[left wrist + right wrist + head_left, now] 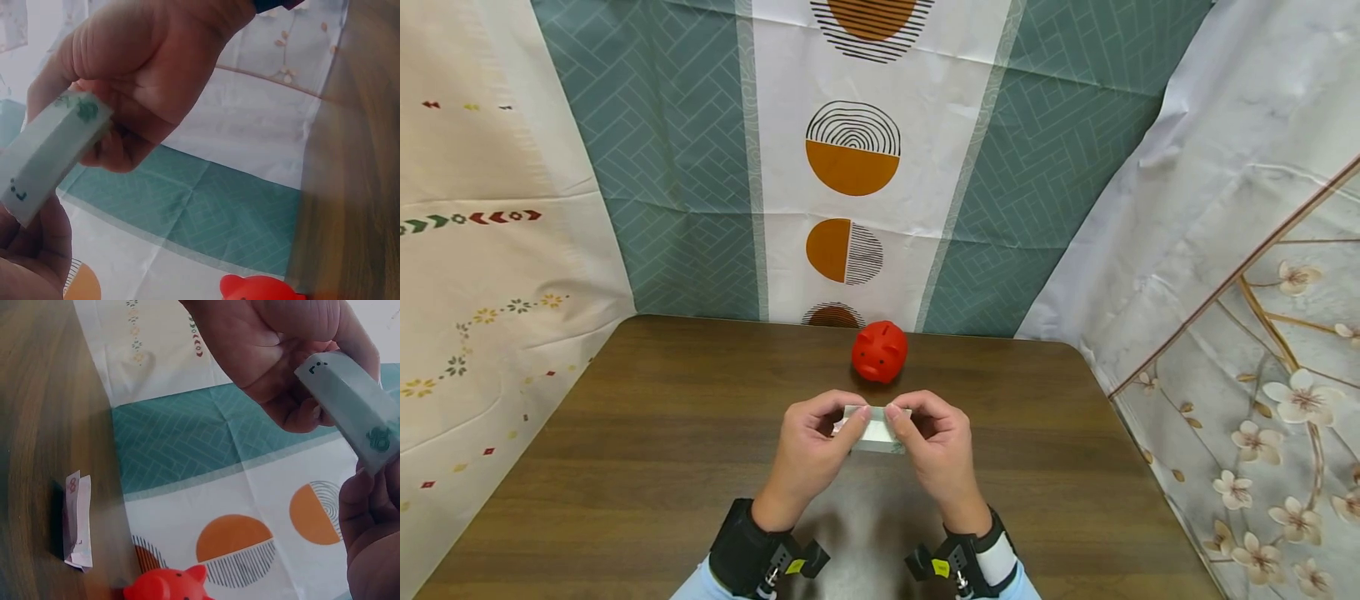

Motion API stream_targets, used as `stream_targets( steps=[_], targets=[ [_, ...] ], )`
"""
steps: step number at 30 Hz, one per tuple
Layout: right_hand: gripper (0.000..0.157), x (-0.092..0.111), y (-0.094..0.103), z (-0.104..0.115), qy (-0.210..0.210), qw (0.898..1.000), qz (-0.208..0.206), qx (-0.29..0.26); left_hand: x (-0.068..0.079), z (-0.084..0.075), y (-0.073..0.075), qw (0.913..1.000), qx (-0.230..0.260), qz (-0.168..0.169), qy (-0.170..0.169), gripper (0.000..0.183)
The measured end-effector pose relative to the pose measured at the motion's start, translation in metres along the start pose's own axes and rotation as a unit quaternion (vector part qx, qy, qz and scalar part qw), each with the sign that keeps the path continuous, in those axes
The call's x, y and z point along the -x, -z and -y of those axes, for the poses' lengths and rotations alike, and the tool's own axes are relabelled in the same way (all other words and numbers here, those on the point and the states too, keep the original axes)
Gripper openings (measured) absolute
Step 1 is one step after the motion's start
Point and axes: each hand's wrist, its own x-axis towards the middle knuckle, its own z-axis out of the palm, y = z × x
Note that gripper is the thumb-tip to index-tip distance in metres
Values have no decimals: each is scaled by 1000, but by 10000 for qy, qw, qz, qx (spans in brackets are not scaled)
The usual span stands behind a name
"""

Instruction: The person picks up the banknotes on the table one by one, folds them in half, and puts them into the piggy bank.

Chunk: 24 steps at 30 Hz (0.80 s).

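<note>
Both hands are close together over the middle of the table, pinching opposite ends of one folded, pale green banknote (877, 433). My left hand (808, 454) has its thumb on top of the left end and its fingers curled beneath. The same kind of grip shows on my right hand (942, 450) at the right end. Lengthwise creases give the banknote a narrow strip shape, and green print shows in the right wrist view (378, 437). Just beyond the hands stands a red piggy bank (880, 352), touched by neither.
A folded pink banknote (76, 525) lies on the brown wooden table (700, 375), mostly hidden behind the left hand in the head view. Patterned cloths (692, 167) hang along the back and both sides of the table.
</note>
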Motion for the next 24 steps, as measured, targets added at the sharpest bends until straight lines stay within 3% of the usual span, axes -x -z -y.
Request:
stream_targets(
  steps=[13, 19, 24],
  targets=[
    [11, 1, -4, 0, 242, 9994, 187, -141, 1, -3, -2, 9997, 113, 185, 71, 10],
    [11, 1, -6, -1, 293, 9993, 144, -184, 0, -3, -2, 9996, 129, 210, -170, 9],
    [9, 1, -8, 0, 222, 9994, 125, -238, 1, -2, -1, 9996, 29, 197, -176, 11]
  ],
)
